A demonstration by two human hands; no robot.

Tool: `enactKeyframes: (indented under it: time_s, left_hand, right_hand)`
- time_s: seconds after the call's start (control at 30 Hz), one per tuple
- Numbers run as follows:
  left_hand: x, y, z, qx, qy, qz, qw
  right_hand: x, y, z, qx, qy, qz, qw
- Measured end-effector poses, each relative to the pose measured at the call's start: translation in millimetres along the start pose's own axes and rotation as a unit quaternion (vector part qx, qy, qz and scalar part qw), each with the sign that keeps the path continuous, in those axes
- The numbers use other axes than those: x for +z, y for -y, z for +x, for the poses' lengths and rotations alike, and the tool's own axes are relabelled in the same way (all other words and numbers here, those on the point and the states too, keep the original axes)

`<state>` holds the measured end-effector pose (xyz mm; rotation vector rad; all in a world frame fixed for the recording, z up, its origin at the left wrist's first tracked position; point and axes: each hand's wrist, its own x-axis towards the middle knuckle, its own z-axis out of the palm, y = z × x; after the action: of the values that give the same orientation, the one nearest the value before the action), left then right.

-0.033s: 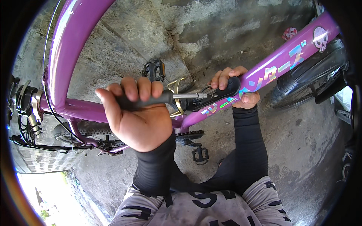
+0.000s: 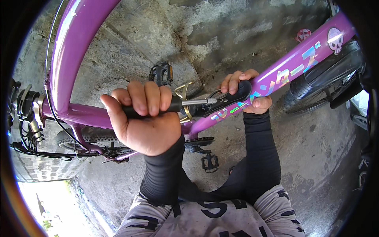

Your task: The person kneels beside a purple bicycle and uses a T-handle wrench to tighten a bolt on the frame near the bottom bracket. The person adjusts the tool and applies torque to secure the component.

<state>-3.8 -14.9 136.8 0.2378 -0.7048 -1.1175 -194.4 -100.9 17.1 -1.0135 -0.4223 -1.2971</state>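
Note:
My left hand (image 2: 146, 118), palm turned up, has its fingers wrapped round the black handle of a screwdriver (image 2: 196, 102). The metal shaft points right, its tip against a long black round-ended piece (image 2: 241, 91) lying along the purple bike frame tube (image 2: 294, 67). Whether the tip sits in a screw is too small to tell. My right hand (image 2: 244, 89) clasps the black piece and tube, fingers over the far side and thumb on the near side. Between my hands a gold wire bottle cage (image 2: 184, 96) is partly hidden behind the screwdriver.
A thick curved purple tube (image 2: 67, 59) rises at the left, beside cables and black parts. Black pedals (image 2: 161, 74) lie beyond and below the frame. A tyre with a mudguard (image 2: 327, 77) stands at the right. Rough concrete floor (image 2: 308, 146) spreads beneath.
My left fingers have shifted round the screwdriver handle, and the left hand has turned slightly. The right hand and the bike frame look the same.

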Motion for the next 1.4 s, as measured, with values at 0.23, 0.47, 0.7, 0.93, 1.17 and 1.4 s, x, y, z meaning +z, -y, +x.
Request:
enactKeyframes:
  time_s: [0.23, 0.47, 0.7, 0.93, 1.17, 1.4]
  left_hand:
    - [1, 14, 5, 0.028, -0.118, -0.061, 0.991]
    - [2, 9, -11, 0.035, -0.126, 0.044, 0.99]
    - [-6, 12, -8, 0.044, -0.018, -0.016, 0.999]
    - [10, 19, -1, 0.081, -0.13, -0.005, 0.988]
    - [7, 19, 1, 0.07, -0.046, -0.04, 0.996]
    - [-2, 20, 0, 0.084, -0.148, -0.008, 0.985]
  right_hand:
    - [-1, 1, 1, 0.02, -0.011, -0.004, 1.0]
    - [-6, 7, 0, 0.049, -0.002, -0.03, 0.998]
    - [1, 5, 3, 0.041, -0.031, -0.014, 0.999]
    - [2, 3, 0, 0.04, -0.045, 0.003, 0.998]
    - [3, 5, 1, 0.046, -0.047, -0.017, 0.998]
    - [7, 4, 1, 0.041, -0.067, -0.02, 0.997]
